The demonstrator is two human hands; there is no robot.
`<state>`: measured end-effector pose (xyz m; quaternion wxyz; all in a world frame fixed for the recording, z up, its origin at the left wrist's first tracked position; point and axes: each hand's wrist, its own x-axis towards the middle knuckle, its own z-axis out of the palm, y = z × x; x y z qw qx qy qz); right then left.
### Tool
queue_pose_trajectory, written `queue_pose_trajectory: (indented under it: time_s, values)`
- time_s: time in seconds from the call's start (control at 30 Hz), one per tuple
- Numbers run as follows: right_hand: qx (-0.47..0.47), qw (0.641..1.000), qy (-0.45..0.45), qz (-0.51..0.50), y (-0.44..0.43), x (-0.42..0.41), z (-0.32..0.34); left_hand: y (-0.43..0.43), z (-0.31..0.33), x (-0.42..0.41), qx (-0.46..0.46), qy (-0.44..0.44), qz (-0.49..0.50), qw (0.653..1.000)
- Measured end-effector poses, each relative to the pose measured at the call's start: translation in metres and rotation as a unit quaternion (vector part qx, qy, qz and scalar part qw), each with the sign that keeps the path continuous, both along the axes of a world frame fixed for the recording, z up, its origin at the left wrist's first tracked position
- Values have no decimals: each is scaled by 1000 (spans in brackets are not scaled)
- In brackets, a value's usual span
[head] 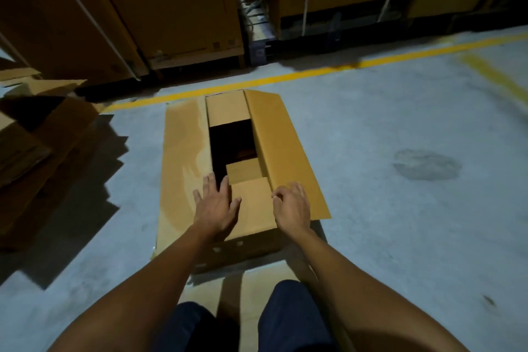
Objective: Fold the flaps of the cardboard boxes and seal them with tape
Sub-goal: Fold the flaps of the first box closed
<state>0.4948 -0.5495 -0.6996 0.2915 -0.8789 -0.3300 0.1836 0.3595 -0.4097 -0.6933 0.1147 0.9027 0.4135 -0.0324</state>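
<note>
On the head view I see the box [183, 151] on the floor [371, 137] by the yellow line [314, 73], left hand [217, 206] flat with fingers spread on its near end, and right hand [293, 206] curled at the right flap [285, 151] edge, though I cannot tell if it grips.

On the grey floor [400, 123], a long cardboard box [177, 226], top half closed. Down flat, the left long flap [185, 151]; raised at a slant, the right long flap [285, 151]; folded in, the far short flap [227, 108] and the near short flap [251, 197], with a dark gap between. Spread flat across the left long flap and the near short flap's edge, the left hand [217, 206], fingers straight. At the right long flap's inner edge, the right hand [293, 206], fingers curled; grip unclear. Beyond the box, a yellow line [314, 73] and tall cartons [171, 8]. Leftward, loose cardboard boxes [43, 151]. Nearest, dark trouser knees [291, 308] on a cardboard sheet [257, 280].
</note>
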Motion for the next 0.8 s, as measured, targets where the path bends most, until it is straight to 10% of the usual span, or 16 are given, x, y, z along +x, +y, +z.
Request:
queue_pose_trajectory:
  time_s: [0.43,0.8]
  values:
    - [-159,959,181,-149,19,79,9,36,-22,20,4,10,8,1000]
    - [-87,980,41,-172,17,82,71,46,0,2,-118,-164,29,979]
